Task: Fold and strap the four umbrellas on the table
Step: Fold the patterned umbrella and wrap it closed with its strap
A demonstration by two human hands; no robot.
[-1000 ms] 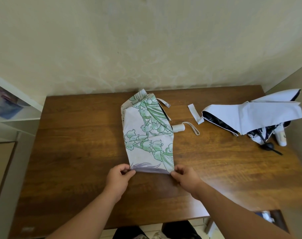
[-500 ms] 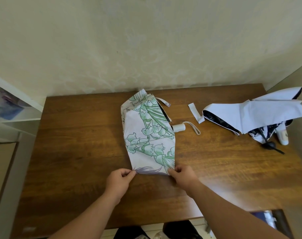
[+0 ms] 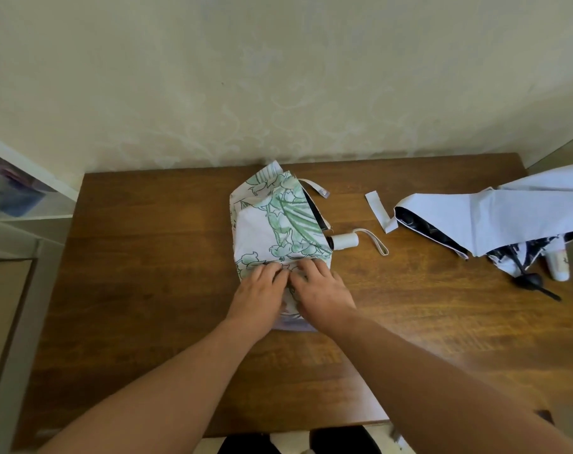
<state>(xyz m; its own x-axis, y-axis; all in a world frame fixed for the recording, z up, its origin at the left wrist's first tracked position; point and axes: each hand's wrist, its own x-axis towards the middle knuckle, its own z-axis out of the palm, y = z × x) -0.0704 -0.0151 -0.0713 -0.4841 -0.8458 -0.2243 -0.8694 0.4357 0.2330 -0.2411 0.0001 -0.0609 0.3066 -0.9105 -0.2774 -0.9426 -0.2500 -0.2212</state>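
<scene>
A white umbrella with green flower print (image 3: 272, 224) lies flattened in the middle of the wooden table (image 3: 147, 273), its white handle (image 3: 344, 241) and wrist loop sticking out to the right. My left hand (image 3: 258, 293) and my right hand (image 3: 321, 290) rest side by side on the near part of its fabric, fingers stretched forward and pressing it down. Its closing strap (image 3: 317, 188) pokes out at the far right corner. A second, plain white umbrella with dark lining (image 3: 494, 217) lies loose at the right edge, strap (image 3: 378, 211) trailing left.
A patterned wall runs just behind the table. A white shelf unit (image 3: 23, 198) stands to the left. The plain umbrella's black tip (image 3: 530, 280) and pale handle (image 3: 558, 263) lie near the right table edge.
Both hands let go of the near hem corners and moved forward onto the flowered fabric, coming together. The near part of the canopy now lies under them.
</scene>
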